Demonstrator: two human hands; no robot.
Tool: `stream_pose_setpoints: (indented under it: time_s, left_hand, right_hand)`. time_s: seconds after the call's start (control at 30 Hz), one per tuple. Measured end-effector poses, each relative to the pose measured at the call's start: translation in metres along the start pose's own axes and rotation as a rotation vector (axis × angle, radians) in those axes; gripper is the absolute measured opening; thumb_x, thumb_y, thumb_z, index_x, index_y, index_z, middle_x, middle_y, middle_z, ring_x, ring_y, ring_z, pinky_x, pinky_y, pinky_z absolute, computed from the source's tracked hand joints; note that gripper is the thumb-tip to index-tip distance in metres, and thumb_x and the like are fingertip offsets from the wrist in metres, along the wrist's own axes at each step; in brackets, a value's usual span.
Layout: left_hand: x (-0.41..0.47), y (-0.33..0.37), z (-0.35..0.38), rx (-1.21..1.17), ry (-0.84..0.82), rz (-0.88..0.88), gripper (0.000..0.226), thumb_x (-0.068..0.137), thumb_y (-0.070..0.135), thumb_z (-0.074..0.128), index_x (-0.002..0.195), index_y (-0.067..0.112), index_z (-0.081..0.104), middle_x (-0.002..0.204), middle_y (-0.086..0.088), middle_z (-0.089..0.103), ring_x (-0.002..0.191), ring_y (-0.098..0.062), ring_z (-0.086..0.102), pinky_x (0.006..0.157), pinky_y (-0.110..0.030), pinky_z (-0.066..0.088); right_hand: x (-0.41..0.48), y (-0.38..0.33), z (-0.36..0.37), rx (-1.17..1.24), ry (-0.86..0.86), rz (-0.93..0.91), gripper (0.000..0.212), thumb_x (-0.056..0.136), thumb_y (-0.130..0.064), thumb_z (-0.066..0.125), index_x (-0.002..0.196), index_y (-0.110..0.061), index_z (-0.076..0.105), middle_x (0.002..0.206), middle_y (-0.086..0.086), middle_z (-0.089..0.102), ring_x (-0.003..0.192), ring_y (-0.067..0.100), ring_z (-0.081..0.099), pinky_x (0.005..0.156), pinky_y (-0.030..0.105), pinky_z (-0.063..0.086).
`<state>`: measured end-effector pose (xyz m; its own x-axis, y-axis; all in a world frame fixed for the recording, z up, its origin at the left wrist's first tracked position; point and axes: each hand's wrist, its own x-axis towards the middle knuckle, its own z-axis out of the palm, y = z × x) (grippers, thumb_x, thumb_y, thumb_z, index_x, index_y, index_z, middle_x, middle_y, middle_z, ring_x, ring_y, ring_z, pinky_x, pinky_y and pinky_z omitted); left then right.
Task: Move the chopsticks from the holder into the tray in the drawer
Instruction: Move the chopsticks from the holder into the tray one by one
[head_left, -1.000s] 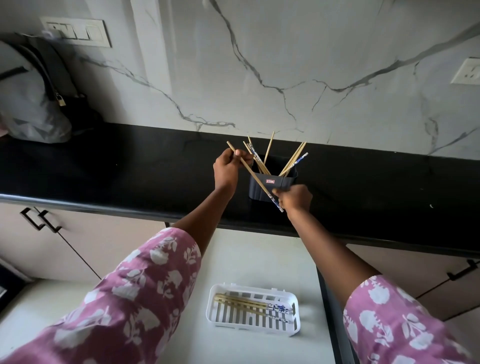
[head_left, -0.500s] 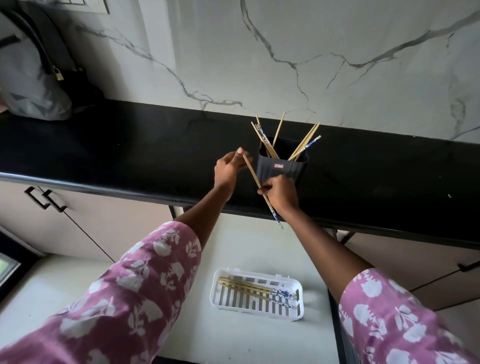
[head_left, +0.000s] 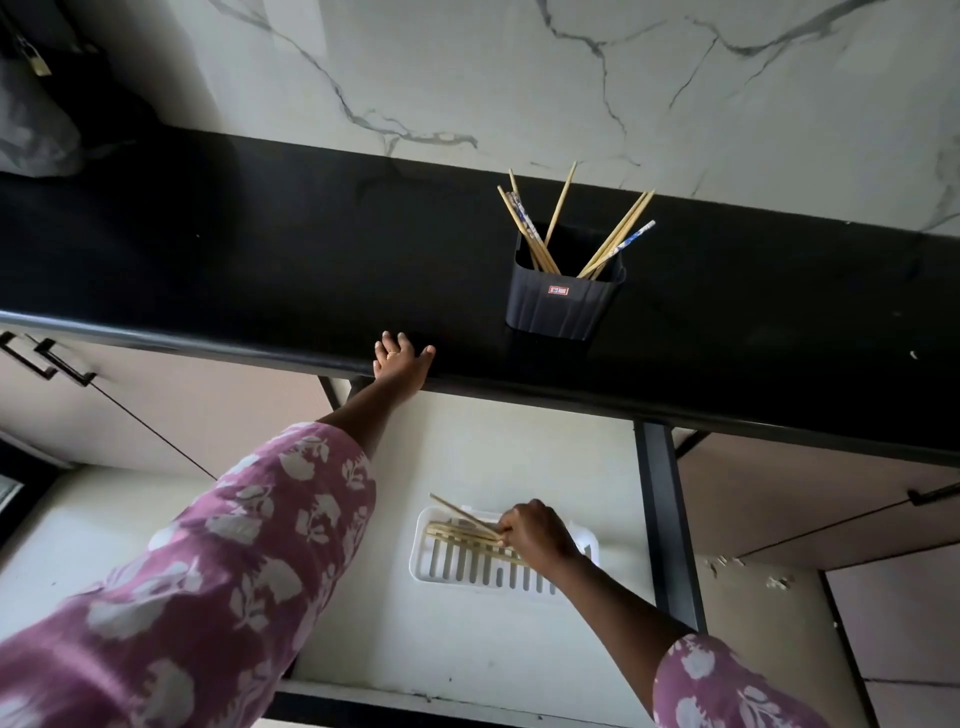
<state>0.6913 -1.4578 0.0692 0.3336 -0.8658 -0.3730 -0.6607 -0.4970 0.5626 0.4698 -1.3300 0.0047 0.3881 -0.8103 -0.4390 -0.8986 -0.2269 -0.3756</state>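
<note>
Head view: the right hand (head_left: 535, 535) has come down from the holder (head_left: 563, 304) into the open drawer (head_left: 467, 639) and is now closed on a chopstick (head_left: 462, 514), its free end angled up toward 10 o'clock above the white tray (head_left: 431, 564) at 6 o'clock in the frame. Half a second ago both hands were up at the holder, drawing this stick out. The left hand (head_left: 400, 358) has let go and lies open and empty, fingers spread on the front edge of the black desk (head_left: 260, 260), at 9 o'clock from the holder. Several chopsticks already lie flat in the tray under the right hand; the held one seems not yet released. The holder at 1 o'clock keeps a fan of sticks, roughly seven, so the task looks less than half done, with more trips likely.
</note>
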Motion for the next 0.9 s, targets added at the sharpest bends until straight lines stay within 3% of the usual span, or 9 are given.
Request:
stream_pose_setpoints:
  time_s: [0.1,0.2,0.27,0.33,0.47,0.63,0.7,0.83,0.9]
  left_hand:
    - [0.001,0.001,0.005,0.089,-0.006,-0.011,0.073,0.098,0.044,0.035,0.15,0.004,0.001,0.158,-0.012,-0.011,0.145,-0.028,-0.013,0.117,-0.042,-0.001]
    - [0.002,0.007,0.008,0.147,-0.018,-0.056,0.081,0.096,0.05,0.037,0.15,0.005,-0.003,0.158,-0.009,-0.014,0.145,-0.028,-0.016,0.117,-0.042,-0.002]
    - [0.001,0.01,0.01,0.189,-0.024,-0.085,0.085,0.094,0.051,0.04,0.149,0.005,-0.006,0.158,-0.008,-0.016,0.144,-0.028,-0.018,0.117,-0.042,-0.003]
    - [0.002,0.01,0.012,0.217,-0.027,-0.097,0.087,0.094,0.051,0.041,0.149,0.007,-0.009,0.157,-0.007,-0.018,0.144,-0.028,-0.019,0.117,-0.041,-0.003]
    - [0.005,0.014,0.014,0.262,-0.032,-0.141,0.086,0.094,0.053,0.039,0.149,0.01,-0.011,0.157,-0.006,-0.018,0.144,-0.028,-0.017,0.117,-0.042,-0.002]
    - [0.013,0.018,0.013,0.317,-0.079,-0.174,0.083,0.094,0.054,0.035,0.149,0.013,-0.012,0.157,-0.01,-0.017,0.144,-0.034,-0.015,0.116,-0.045,-0.002]
    - [0.014,0.017,0.012,0.314,-0.092,-0.174,0.083,0.094,0.054,0.035,0.149,0.015,-0.012,0.157,-0.009,-0.019,0.143,-0.035,-0.016,0.116,-0.045,-0.002]
    - [0.012,0.018,0.01,0.313,-0.1,-0.167,0.081,0.095,0.053,0.036,0.149,0.016,-0.013,0.157,-0.008,-0.02,0.143,-0.035,-0.017,0.116,-0.045,-0.002]
    - [0.011,0.019,0.008,0.314,-0.1,-0.162,0.08,0.095,0.051,0.036,0.149,0.016,-0.013,0.157,-0.008,-0.02,0.143,-0.034,-0.017,0.116,-0.045,-0.002]
  right_hand:
    - [-0.001,0.006,0.015,-0.121,-0.101,-0.024,0.014,0.081,-0.007,0.052,0.079,0.0,0.064,0.093,0.019,0.069,0.091,0.035,0.065,0.068,0.03,0.047]
    - [0.001,0.011,0.027,-0.193,-0.125,-0.059,0.025,0.08,0.002,0.049,0.058,-0.01,0.043,0.086,0.019,0.065,0.091,0.032,0.068,0.064,0.029,0.043]
    - [0.002,0.009,0.032,-0.238,-0.136,-0.085,0.03,0.081,0.004,0.047,0.057,-0.011,0.039,0.096,0.022,0.065,0.095,0.035,0.065,0.065,0.032,0.042]
    - [0.004,0.005,0.037,-0.284,-0.159,-0.103,0.022,0.083,0.004,0.045,0.064,-0.006,0.046,0.104,0.023,0.063,0.098,0.039,0.062,0.067,0.034,0.041]
    - [0.009,0.005,0.047,-0.267,-0.185,-0.091,0.042,0.09,-0.005,0.041,0.053,-0.016,0.023,0.11,0.024,0.064,0.105,0.035,0.06,0.077,0.034,0.044]
    - [0.01,0.009,0.052,-0.169,-0.164,-0.071,0.023,0.095,-0.02,0.038,0.075,-0.016,0.048,0.112,0.02,0.067,0.108,0.032,0.06,0.082,0.031,0.044]
    - [0.012,0.01,0.05,-0.16,-0.177,-0.062,0.025,0.094,-0.016,0.038,0.081,-0.013,0.06,0.111,0.021,0.067,0.107,0.034,0.06,0.083,0.033,0.045]
    - [0.012,0.012,0.043,-0.243,-0.152,-0.108,0.02,0.091,-0.006,0.043,0.083,-0.008,0.061,0.107,0.023,0.066,0.104,0.034,0.061,0.076,0.034,0.044]
    - [0.014,0.013,0.044,-0.319,-0.15,-0.15,0.018,0.08,0.007,0.049,0.076,-0.007,0.06,0.1,0.023,0.068,0.1,0.035,0.063,0.069,0.033,0.042]
